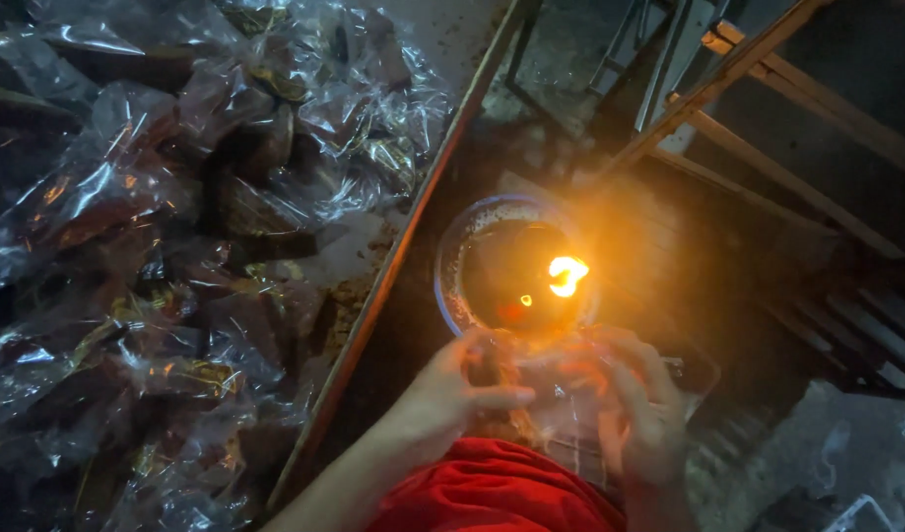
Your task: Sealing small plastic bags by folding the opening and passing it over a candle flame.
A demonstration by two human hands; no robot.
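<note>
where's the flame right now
In the head view, the flame burns right of centre inside the round bowl, just above the clear plastic bag held between the left hand and right hand.

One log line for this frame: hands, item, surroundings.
left hand: holds clear bag | right hand: holds same bag | flame: lit in bowl | wrapped packets: piled left

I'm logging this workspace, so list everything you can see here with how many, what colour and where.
Clear wrapped packets: a large heap, too many to count, brown contents, left.
Wooden edge strip: one, brown, diagonal beside the heap.
Bowl: one, blue-rimmed, centre.
Flame: one, orange, inside the bowl.
Wooden frame: one, pale, upper right.
Clear plastic bag: one, held by both hands near the flame.
Red garment: bottom centre.
Left hand; right hand.
</note>
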